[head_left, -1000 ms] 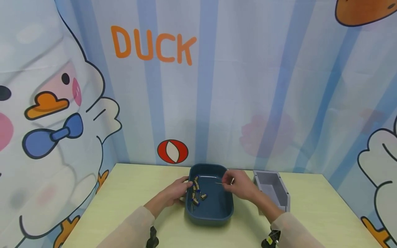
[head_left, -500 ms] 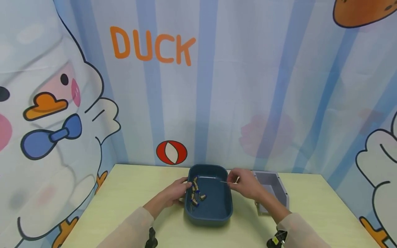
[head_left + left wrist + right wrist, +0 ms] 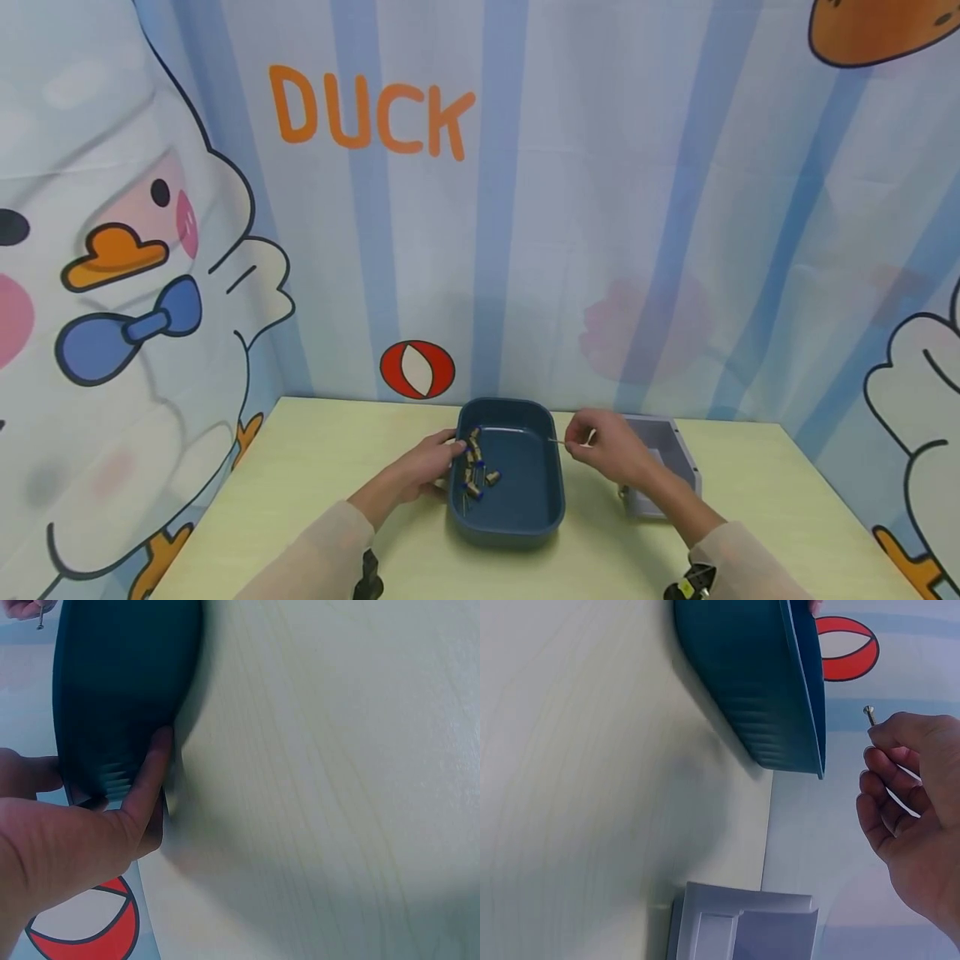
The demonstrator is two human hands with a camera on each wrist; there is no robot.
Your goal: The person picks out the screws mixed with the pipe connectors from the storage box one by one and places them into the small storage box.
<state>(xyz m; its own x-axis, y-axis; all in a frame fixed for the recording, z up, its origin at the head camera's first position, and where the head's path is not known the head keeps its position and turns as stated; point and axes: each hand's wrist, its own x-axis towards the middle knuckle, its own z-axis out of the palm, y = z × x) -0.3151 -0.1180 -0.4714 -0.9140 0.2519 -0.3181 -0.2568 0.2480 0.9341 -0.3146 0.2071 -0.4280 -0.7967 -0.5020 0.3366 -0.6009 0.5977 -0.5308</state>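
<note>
Pinching a screw [image 3: 869,714] between thumb and fingertip, its head left free, the right hand [image 3: 607,446] holds it by the right rim of the blue bin [image 3: 506,540], on the side toward the grey tray [image 3: 712,922]. The left hand [image 3: 429,460] grips the bin's left rim, near brass pieces [image 3: 472,469] inside. Good handling calls for a steady left grip, a firm pinch that won't roll the thin shank, and clearance above the rim, though the head view shows height poorly.
</note>
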